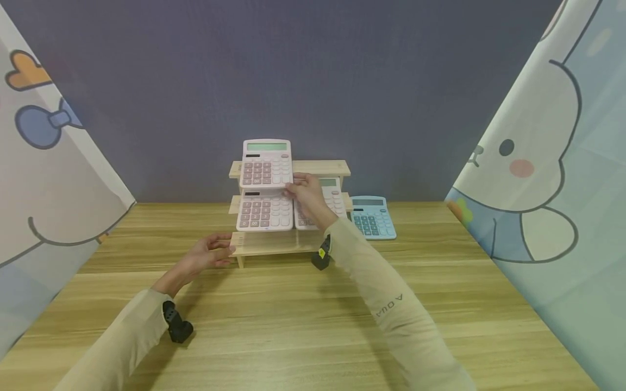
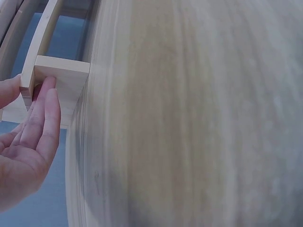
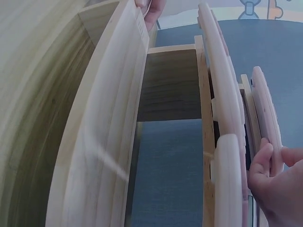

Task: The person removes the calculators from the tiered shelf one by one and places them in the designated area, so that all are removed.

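Top calculator [image 1: 266, 163], pink, lies face up at the left end of the highest tier [image 1: 320, 167] of the rack [image 1: 240, 262], its near part jutting past the board; whether the board bears all its weight, I cannot tell; the right hand [image 1: 309, 198] pinches its near right corner, thumb and fingers parted only by the case, a hold likely chosen because it leaves keys and screen uncovered.

Left middle calculator [image 1: 266, 214] and right middle calculator [image 1: 336, 198], also pink, lie side by side on the middle tier [image 1: 235, 205]; the stepped boards seem meant to keep faces readable, though the upper one hides the left one's screen from the head view; the left hand [image 1: 212, 252] grips the left end of the lowest tier [image 1: 269, 247], thumb above and fingers beneath, parted about a board's thickness, probably to steady the rack; blue calculator [image 1: 374, 218] is on the bench [image 1: 274, 315] beside the rack's right end, apart from both hands; flat or propped, I cannot tell.
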Action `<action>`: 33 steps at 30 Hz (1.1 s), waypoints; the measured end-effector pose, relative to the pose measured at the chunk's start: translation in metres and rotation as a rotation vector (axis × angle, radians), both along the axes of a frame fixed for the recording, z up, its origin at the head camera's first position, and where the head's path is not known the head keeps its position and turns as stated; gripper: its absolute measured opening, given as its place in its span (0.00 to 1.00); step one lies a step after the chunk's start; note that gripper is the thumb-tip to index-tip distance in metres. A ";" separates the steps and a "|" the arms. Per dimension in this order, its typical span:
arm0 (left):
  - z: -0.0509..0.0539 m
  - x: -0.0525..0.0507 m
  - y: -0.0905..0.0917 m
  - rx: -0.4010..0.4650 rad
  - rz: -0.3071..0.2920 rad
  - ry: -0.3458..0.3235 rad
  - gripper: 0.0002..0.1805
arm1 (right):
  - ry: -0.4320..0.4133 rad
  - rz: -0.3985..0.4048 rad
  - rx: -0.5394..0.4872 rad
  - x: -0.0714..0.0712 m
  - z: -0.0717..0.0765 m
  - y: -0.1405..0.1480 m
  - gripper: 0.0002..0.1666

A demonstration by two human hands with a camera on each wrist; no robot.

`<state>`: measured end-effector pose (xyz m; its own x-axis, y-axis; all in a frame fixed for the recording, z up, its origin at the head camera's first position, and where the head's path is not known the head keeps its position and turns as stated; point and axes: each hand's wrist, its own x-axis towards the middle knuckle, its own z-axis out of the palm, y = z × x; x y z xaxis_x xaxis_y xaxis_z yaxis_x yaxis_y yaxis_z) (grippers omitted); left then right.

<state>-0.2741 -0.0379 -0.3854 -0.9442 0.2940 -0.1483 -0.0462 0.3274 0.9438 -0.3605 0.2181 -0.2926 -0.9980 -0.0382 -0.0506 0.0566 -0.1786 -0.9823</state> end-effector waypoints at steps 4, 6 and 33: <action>0.000 0.000 -0.001 -0.005 -0.001 0.002 0.37 | 0.004 0.005 -0.015 0.001 0.000 0.000 0.26; 0.000 0.000 -0.001 -0.006 0.000 0.006 0.36 | 0.004 0.004 -0.022 0.001 0.000 0.000 0.26; 0.001 0.002 0.000 0.005 -0.013 0.019 0.36 | -0.049 -0.014 -0.162 0.003 -0.003 0.003 0.26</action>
